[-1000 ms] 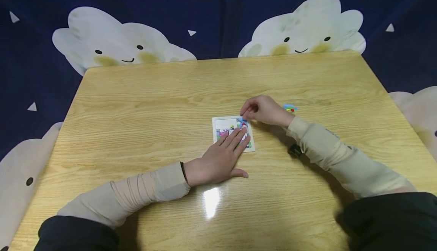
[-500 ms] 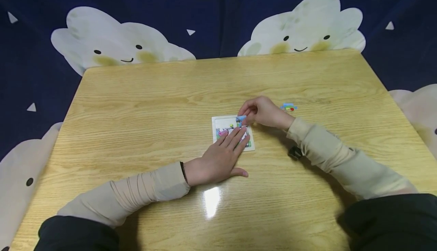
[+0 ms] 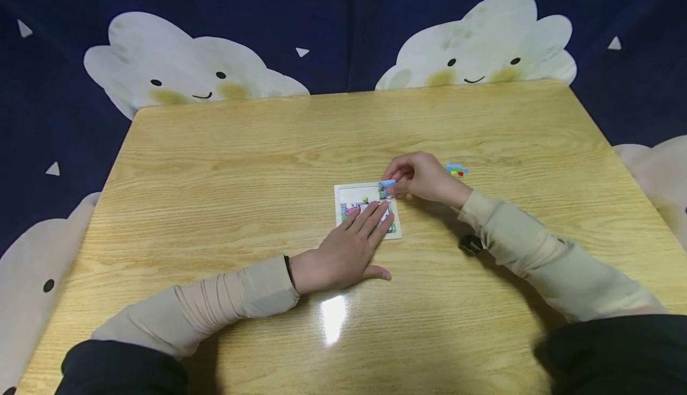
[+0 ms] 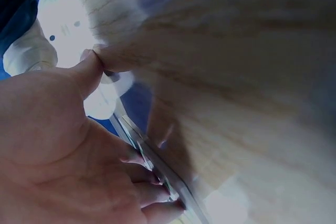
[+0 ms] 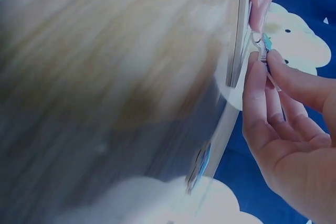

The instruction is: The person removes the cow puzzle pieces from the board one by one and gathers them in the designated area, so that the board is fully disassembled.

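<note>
A small square jigsaw board (image 3: 337,204) with a white rim lies mid-table, its picture partly filled in and a blank white area at its upper left. My left hand (image 3: 349,249) lies flat across its lower part, fingers straight and thumb spread onto the table, covering some of the picture. At the board's upper right corner my right hand (image 3: 424,177) pinches a blue jigsaw piece (image 3: 385,187) between thumb and forefinger. The right wrist view shows this pinched piece (image 5: 266,61) edge-on, close to the left fingertips; whether it is seated cannot be told.
Several loose jigsaw pieces (image 3: 457,170), blue, green, yellow and red, lie in a small heap beyond the right wrist. The wooden table (image 3: 241,156) reaches back to a dark blue cloth (image 3: 343,25) printed with clouds.
My right hand has shifted slightly to the right, and the pinched piece has turned and now shows more of its face at the board's corner. My left hand has stayed put.
</note>
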`<state>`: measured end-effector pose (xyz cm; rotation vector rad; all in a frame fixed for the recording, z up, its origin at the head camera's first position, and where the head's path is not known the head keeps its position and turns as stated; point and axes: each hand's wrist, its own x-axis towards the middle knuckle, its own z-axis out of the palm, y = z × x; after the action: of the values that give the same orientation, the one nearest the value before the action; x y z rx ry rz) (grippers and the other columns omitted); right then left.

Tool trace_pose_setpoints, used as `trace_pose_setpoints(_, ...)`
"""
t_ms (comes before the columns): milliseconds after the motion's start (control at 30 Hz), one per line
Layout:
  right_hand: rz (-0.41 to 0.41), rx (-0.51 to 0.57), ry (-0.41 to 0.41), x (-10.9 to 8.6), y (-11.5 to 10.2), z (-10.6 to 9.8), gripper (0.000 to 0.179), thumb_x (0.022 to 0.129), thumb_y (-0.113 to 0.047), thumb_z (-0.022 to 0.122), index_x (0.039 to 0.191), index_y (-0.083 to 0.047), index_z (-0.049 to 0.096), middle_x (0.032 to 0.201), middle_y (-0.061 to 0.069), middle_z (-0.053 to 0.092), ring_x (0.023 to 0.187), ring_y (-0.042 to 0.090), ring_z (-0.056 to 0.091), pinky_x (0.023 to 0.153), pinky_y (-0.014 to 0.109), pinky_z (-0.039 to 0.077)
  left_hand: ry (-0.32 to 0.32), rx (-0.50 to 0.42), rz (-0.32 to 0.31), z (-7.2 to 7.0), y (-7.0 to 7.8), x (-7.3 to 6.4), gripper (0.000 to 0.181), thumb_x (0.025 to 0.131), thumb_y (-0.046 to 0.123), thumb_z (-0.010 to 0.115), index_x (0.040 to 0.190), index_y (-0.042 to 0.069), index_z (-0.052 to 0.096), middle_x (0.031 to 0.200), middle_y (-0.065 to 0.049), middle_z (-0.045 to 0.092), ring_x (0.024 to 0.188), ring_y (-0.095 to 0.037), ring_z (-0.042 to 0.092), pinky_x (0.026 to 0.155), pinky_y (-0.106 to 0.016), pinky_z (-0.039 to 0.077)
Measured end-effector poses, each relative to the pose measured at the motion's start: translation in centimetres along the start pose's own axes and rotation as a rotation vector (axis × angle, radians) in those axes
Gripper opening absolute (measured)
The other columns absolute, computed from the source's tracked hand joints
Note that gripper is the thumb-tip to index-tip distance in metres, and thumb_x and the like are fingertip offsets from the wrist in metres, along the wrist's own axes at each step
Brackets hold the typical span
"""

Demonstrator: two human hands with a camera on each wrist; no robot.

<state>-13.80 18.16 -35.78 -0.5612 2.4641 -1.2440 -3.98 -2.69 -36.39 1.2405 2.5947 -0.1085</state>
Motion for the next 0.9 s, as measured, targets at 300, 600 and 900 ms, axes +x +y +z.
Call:
trace_pose_setpoints(300, 0.053, -0.033, 0.038, -2.4, 1.5, -1.8, 0.013, 0.085, -0.003, 0.076, 0.096, -0.001, 0.072, 0.084, 0.008, 0.071, 0.069, 0.017, 0.066, 0.061, 0.027, 0.053, 0.014, -0.027, 0.005, 0.0, 0.0, -0.1, 0.095, 0.094, 0.067, 0.04, 0.157, 0.003, 0.01, 0.163, -0.018, 0.001, 0.149, -0.03, 0.002, 0.118, -0.043, 0.014)
trace_pose_setpoints(600, 0.154, -0.04, 0.069, -5.7, 3.6, -4.7, 0.019, 0.085, -0.003, 0.075, 0.102, 0.003, 0.069, 0.086, 0.013, 0.069, 0.071, 0.02, 0.067, 0.064, 0.031, 0.057, 0.03, -0.049, 0.022, 0.0, -0.1, -0.2, 0.094, 0.095, 0.064, 0.043, 0.156, 0.001, 0.011, 0.162, -0.019, 0.002, 0.149, -0.031, 0.002, 0.118, -0.044, 0.015)
trace_pose_setpoints(900, 0.211, -0.209, 0.156, -7.4, 5.9, -7.6, 0.022, 0.086, -0.012, 0.076, 0.104, 0.0, 0.072, 0.085, 0.008, 0.066, 0.071, 0.013, 0.059, 0.058, 0.024, 0.048, 0.01, -0.058, 0.016, 0.0, -0.1, -0.1, 0.094, 0.095, 0.064, 0.042, 0.157, 0.001, 0.008, 0.162, -0.018, -0.001, 0.149, -0.03, 0.0, 0.118, -0.044, 0.013)
